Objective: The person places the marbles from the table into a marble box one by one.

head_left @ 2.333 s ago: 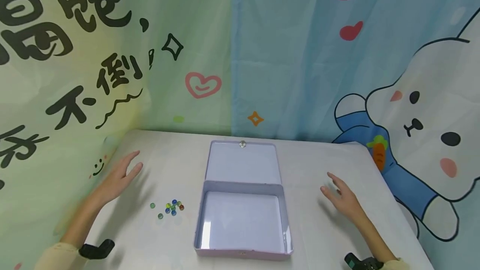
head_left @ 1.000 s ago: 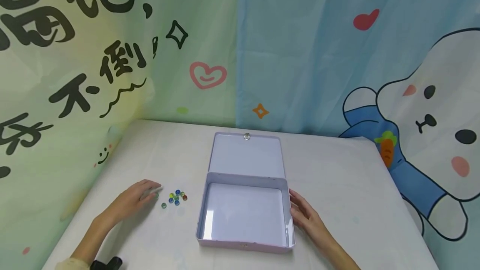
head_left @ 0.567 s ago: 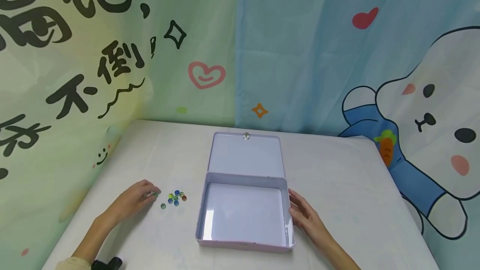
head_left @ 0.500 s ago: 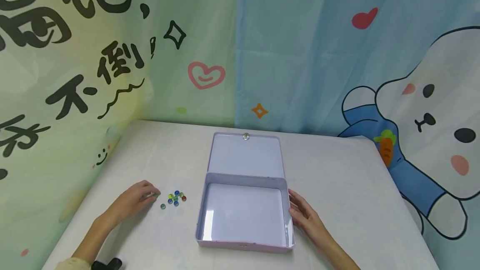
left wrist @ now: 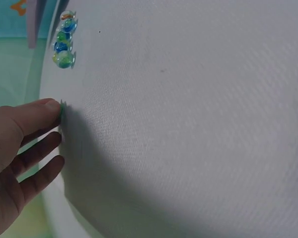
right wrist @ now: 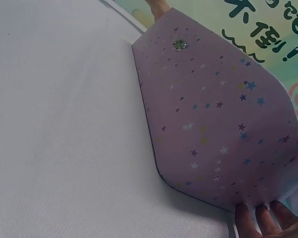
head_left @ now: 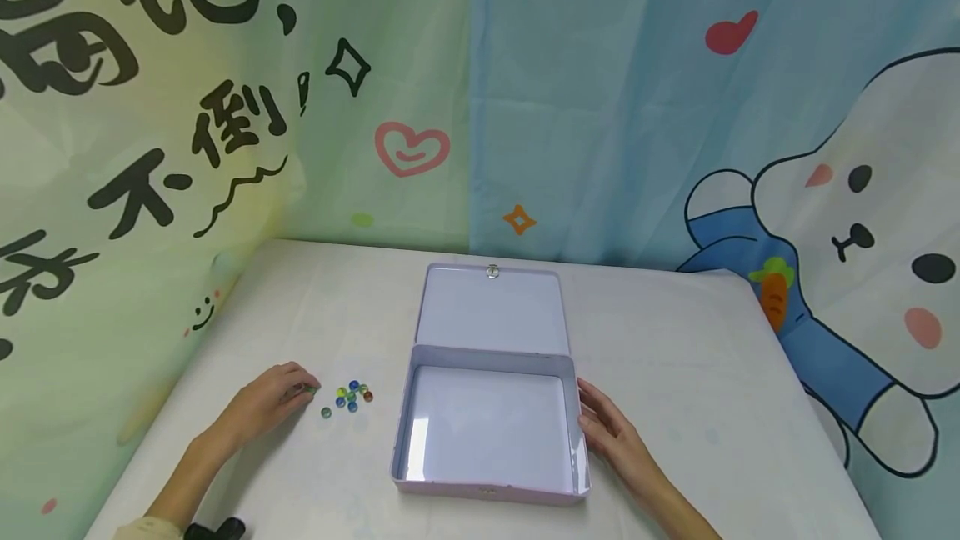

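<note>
My left hand [head_left: 270,398] pinches a green glass marble [head_left: 311,390] between thumb and fingertips, low over the table at the left. In the left wrist view only a sliver of this marble [left wrist: 62,110] shows past the thumb. Close to its right lie several marbles [head_left: 351,397] in blue, green, yellow and brown, with one greenish marble [head_left: 326,412] slightly apart. A pale purple metal box [head_left: 491,492] stands with its lid [head_left: 491,311] folded back. My right hand [head_left: 615,436] rests its fingertips against the box's right wall, which carries small stars in the right wrist view.
A white cloth [head_left: 712,407] covers the table. Behind it hangs a printed curtain [head_left: 585,107] with a bear, hearts and lettering. A round clasp [head_left: 492,272] sits on the lid's far edge.
Both hands were raised apart from everything. The left hand came down and its fingers closed on the outermost green marble; the right hand moved in against the box's side. Lately both stay still.
</note>
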Available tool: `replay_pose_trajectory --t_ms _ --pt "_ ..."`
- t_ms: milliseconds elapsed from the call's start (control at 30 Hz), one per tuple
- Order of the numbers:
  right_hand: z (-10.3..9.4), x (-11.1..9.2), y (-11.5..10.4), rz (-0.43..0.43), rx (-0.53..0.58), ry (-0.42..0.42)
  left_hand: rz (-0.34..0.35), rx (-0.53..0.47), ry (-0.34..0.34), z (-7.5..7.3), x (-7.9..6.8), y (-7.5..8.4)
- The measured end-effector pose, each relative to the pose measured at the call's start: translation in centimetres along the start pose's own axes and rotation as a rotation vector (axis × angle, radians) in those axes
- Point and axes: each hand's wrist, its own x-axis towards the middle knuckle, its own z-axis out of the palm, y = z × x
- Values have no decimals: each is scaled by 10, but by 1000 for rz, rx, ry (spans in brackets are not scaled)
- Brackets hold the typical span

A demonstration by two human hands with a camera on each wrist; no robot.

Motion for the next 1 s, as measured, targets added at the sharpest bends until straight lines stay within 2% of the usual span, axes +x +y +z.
replay_pose_trajectory --t_ms 167,467,600,667,833,1000 --pt "-1 1 2 -4 10 -1 -29 -5 -23 1 -1 2" --pt "0 0 1 -3 -3 8 -6 -2 -7 -3 0 5" --pt "0 -1 0 -22 9 -4 -1 -34 -7 -8 2 4" --pt "0 -2 0 -32 22 -12 10 -55 16 -11 3 2" --pt "0 -3 0 -38 25 -19 107 -105 81 -15 7 -1" --pt "1 -3 0 -35 15 -17 212 -215 69 -20 13 1"
